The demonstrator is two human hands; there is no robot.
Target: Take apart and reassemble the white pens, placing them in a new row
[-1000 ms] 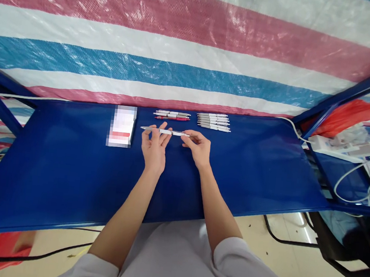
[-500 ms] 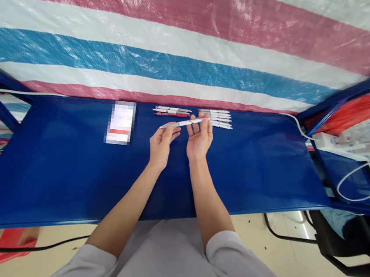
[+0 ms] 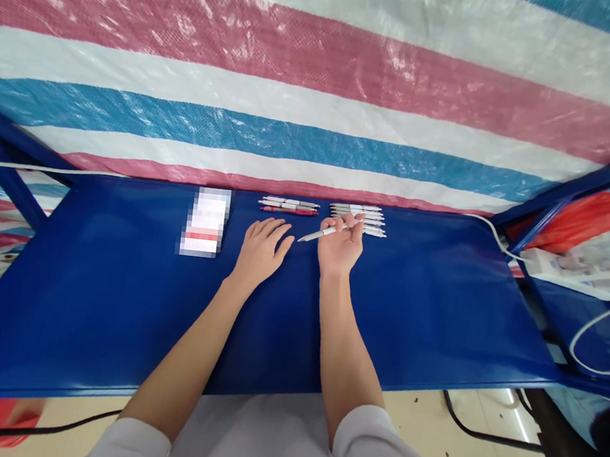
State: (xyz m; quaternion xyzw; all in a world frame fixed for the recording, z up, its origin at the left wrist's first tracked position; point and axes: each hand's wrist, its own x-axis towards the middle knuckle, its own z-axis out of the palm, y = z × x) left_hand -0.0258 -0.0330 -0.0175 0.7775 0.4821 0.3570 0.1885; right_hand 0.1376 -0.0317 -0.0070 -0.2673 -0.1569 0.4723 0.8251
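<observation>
A white pen [image 3: 318, 234] with a grey tip end lies across the fingers of my right hand [image 3: 340, 250], which is turned palm up and closed around it. The pen's tip points left. My left hand [image 3: 260, 251] holds nothing; its fingers are apart, palm down over the blue tabletop [image 3: 273, 327]. Just beyond my left hand lie a few white pens [image 3: 289, 203] and a red pen [image 3: 288, 211], side by side. Behind my right hand is a row of several white pens [image 3: 358, 210], partly hidden by the fingers.
A blurred white item with a red band [image 3: 207, 222] lies left of my hands. A striped plastic sheet [image 3: 299, 75] hangs behind the table. To the right are a red plastic bag [image 3: 589, 218], a white cable [image 3: 580, 337] and a dark chair [image 3: 578, 432].
My left hand has let go of the pen and moved left, turning palm down. My right hand now holds the pen alone, its fingers curled more. The camera view has shifted slightly.
</observation>
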